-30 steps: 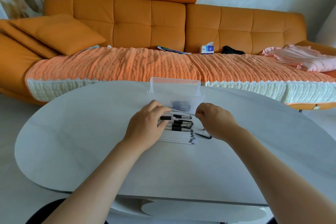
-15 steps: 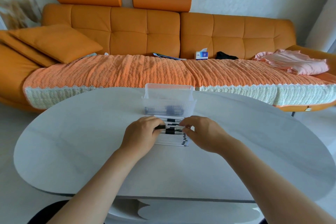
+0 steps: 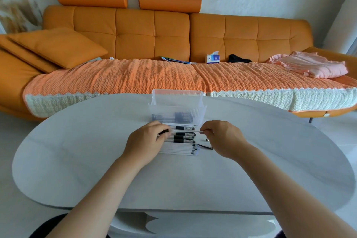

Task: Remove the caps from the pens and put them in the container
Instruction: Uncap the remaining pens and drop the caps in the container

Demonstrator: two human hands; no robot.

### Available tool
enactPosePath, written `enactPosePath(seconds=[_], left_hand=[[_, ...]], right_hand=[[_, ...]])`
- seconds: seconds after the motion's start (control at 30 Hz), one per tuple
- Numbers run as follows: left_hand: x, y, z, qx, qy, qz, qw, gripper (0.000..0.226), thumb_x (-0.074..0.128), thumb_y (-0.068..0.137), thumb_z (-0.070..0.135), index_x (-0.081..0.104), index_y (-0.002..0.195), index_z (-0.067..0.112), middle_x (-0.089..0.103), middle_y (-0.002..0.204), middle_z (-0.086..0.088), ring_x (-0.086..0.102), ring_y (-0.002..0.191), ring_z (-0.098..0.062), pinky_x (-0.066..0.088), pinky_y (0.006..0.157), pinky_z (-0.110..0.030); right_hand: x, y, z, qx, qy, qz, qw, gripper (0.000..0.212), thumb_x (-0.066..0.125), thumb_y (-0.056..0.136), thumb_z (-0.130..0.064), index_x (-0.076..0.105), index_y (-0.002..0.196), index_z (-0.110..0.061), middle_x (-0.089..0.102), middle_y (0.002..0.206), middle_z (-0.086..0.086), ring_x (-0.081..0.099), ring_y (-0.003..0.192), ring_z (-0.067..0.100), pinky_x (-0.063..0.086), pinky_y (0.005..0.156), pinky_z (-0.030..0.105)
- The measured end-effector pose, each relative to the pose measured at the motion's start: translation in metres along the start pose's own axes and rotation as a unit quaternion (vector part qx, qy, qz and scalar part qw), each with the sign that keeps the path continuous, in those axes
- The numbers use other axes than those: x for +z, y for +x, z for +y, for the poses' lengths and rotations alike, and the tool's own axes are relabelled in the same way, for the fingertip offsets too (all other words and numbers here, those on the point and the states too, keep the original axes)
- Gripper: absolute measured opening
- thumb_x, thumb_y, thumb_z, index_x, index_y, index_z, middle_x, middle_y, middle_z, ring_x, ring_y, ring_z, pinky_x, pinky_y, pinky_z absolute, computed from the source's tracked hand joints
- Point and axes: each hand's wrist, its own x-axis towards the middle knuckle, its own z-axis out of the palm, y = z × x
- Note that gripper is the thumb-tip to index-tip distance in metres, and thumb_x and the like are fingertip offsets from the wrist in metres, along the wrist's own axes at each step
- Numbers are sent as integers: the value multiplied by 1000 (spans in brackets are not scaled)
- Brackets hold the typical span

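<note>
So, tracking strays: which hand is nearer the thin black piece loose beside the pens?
Right. Right hand just beside the black piece; left hand across the pens.

View count: one, head-worn and wide-angle; no second view to share ground with.
Position: above and just behind the near rim of the desk (image 3: 77, 150).
Facing: forward and down, across the desk toward the sofa (image 3: 135, 33) and the wall behind it.
Nearness: close; forearms enter at the bottom edge, and the left hand (image 3: 146, 141) and right hand (image 3: 222, 139) meet mid-frame on a pen (image 3: 185, 131).
Coverage: desk top from end to end, sofa nearly full width.
Distortion: desk rim bows toward the frame edges.
</note>
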Motion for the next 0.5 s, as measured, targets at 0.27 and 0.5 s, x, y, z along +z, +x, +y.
enactPosePath(seconds=[0.27, 0.5], left_hand=[[-3, 0, -4, -18, 16, 8, 1000, 19, 58, 94, 31, 65, 110, 37, 64, 107, 22, 55, 86, -2, 42, 66, -22], [-2, 0, -5, -22, 8, 1, 1000, 15, 58, 94, 32, 65, 107, 36, 58, 97, 25, 50, 80, 0, 38, 64, -17]], right_hand=[[3, 1, -2, 9, 15, 0, 1000, 28, 41, 103, -25, 66, 106, -35, 55, 85, -22, 55, 86, 10, 40, 61, 24], [4, 2, -1, 17, 17, -7, 1000, 27, 41, 103, -26, 66, 106, -35, 53, 79, -25, 54, 83, 9, 37, 58, 22]])
